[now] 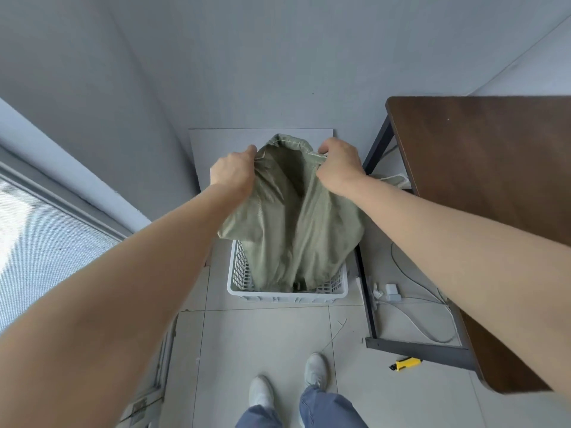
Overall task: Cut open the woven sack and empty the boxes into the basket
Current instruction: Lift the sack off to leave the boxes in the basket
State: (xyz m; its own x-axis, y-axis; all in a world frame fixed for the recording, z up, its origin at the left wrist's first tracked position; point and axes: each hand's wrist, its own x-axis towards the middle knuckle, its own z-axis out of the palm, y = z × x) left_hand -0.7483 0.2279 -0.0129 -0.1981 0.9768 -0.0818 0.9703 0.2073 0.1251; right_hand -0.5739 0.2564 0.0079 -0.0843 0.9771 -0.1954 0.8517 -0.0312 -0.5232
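Both hands clamp the green sack by its raised end at frame centre, left hand and right hand with fingers curled tight on it. It hangs into the white basket, so I cannot see inside. Lower right, a yellow cutter lies beside the frame-cropped brown table.

Pale tiled floor, grey grout lines. Carries a white slatted basket close to the back wall, just left of the dark metal frame of a brown-topped bench. Also bears a yellow utility knife just in front of that frame's foot rail, white cables and a small white plug block beneath the bench, a thin loose strand, and two pale shoes nearest the camera.
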